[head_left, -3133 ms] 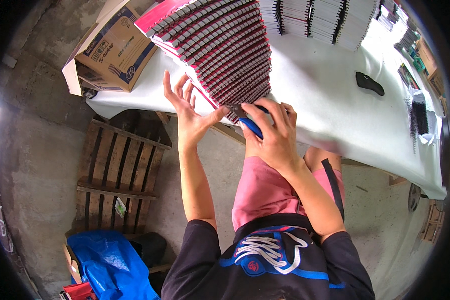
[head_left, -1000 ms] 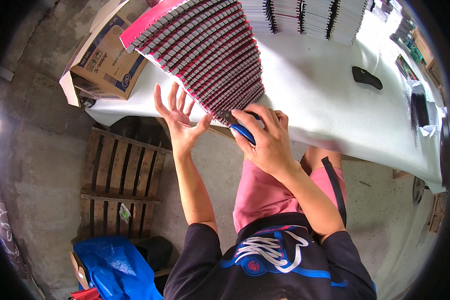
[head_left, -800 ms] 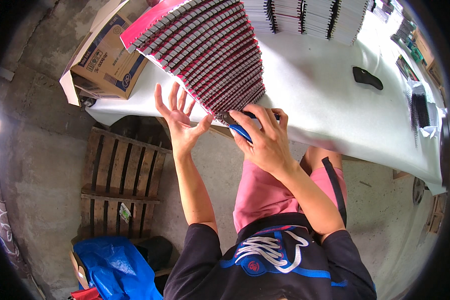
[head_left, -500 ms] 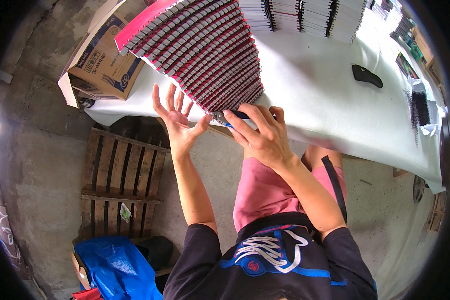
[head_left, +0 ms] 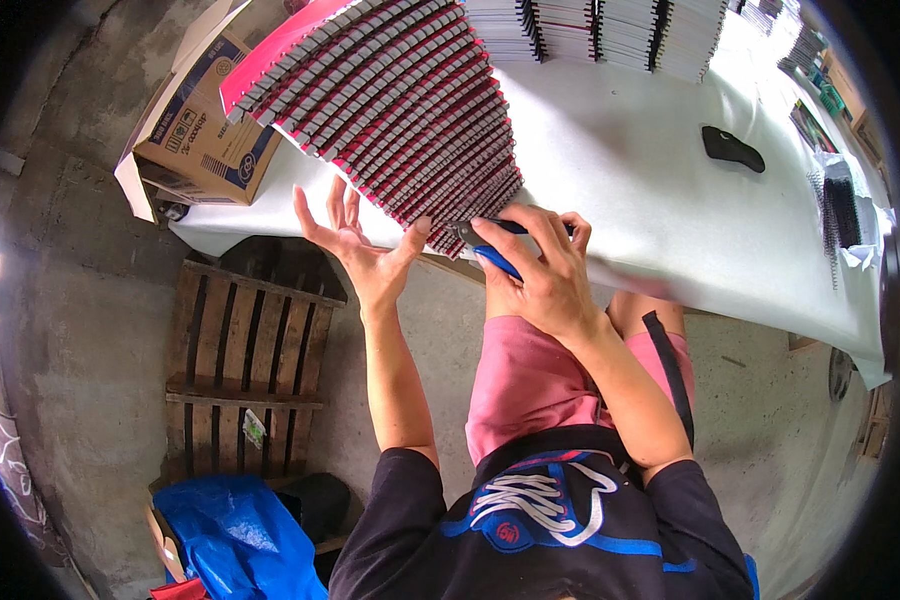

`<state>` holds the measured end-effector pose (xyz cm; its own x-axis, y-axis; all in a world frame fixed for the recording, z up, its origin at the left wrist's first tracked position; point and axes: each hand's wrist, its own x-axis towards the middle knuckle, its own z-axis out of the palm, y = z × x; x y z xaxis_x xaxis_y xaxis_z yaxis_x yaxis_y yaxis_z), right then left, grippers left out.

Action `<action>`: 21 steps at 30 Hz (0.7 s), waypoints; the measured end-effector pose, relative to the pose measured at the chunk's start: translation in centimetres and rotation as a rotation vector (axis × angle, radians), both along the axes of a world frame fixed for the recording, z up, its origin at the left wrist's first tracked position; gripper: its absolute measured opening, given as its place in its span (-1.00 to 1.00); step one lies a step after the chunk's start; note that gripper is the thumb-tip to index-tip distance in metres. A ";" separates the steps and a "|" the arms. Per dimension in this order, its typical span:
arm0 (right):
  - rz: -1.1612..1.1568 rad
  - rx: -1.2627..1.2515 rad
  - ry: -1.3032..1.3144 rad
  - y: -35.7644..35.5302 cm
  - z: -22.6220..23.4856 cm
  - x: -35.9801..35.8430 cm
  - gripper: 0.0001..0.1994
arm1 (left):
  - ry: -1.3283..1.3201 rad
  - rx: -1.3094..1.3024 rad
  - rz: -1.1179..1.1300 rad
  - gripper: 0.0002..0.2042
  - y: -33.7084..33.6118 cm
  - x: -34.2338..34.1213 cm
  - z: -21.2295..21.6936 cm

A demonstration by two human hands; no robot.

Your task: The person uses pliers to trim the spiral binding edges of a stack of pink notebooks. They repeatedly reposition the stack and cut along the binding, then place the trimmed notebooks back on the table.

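A tall stack of bound books with red covers and dark coil spines [head_left: 410,130] stands at the table's near edge, its spines facing me. My right hand [head_left: 550,275] grips pliers with blue handles [head_left: 497,262], their metal jaws at the lower right corner of the stack, by the end of a spine. Whether the jaws close on a coil is too small to tell. My left hand [head_left: 370,258] is open at the stack's lower left side, fingers spread, thumb tip against or very near the spines.
The white-covered table [head_left: 620,150] bears more bound stacks [head_left: 625,35] at the back, a black curved object [head_left: 733,149] and black coils [head_left: 842,215] at right. An open cardboard box [head_left: 205,130] stands left. Below are a wooden pallet [head_left: 240,345] and a blue plastic sheet [head_left: 235,530].
The pliers have shifted slightly right along the stack's lower corner, and their handles look more spread. My left hand has moved slightly, its thumb now further right, over the spines.
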<state>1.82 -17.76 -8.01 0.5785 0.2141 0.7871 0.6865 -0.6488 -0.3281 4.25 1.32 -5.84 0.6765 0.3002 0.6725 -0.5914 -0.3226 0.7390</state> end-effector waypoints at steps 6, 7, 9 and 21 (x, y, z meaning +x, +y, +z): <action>0.018 -0.006 0.009 0.1 0.1 -0.1 -0.51 | 0.013 0.193 -0.023 0.26 1.4 -0.1 -0.2; 0.021 -0.004 0.006 0.2 0.2 -0.1 -0.51 | 0.013 0.261 -0.030 0.26 1.6 -0.1 -0.1; 0.035 0.004 -0.001 0.6 0.3 -0.2 -0.51 | 0.032 0.174 -0.071 0.26 1.6 -0.2 -0.1; 0.046 -0.018 -0.009 1.8 0.2 0.2 -0.50 | 0.042 0.112 -0.140 0.26 1.8 -0.1 -0.2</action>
<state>1.99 -16.00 -7.79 0.5610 0.2541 0.7879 0.7183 -0.6225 -0.3107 4.11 3.11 -6.01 0.7344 0.1261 0.6669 -0.6061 -0.3205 0.7280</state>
